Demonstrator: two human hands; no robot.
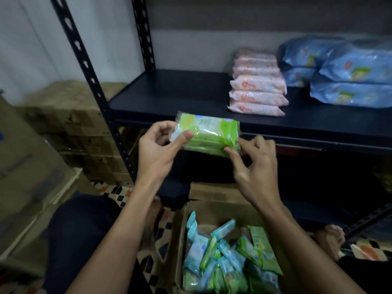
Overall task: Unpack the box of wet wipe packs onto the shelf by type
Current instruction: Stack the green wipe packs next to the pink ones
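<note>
While the person is crouching at the rack, both hands are holding a stack of green packs [209, 134] up at 12 o'clock from the box [214, 211], just in front of the shelf [180, 96] edge. Left hand [158, 148] is gripping the stack's 9 o'clock end, thumb on top. Right hand [255, 160] is pinching the 3 o'clock end with its fingertips. Box is sitting on the floor at 6 o'clock, holding loose green and light blue packs [228, 256]. Pink packs [257, 92] are lying in a row on the shelf at 1 o'clock; big blue packs [350, 79] are stacking up at 2 o'clock. Brown cartons [70, 122] are sitting at 9 o'clock.
</note>
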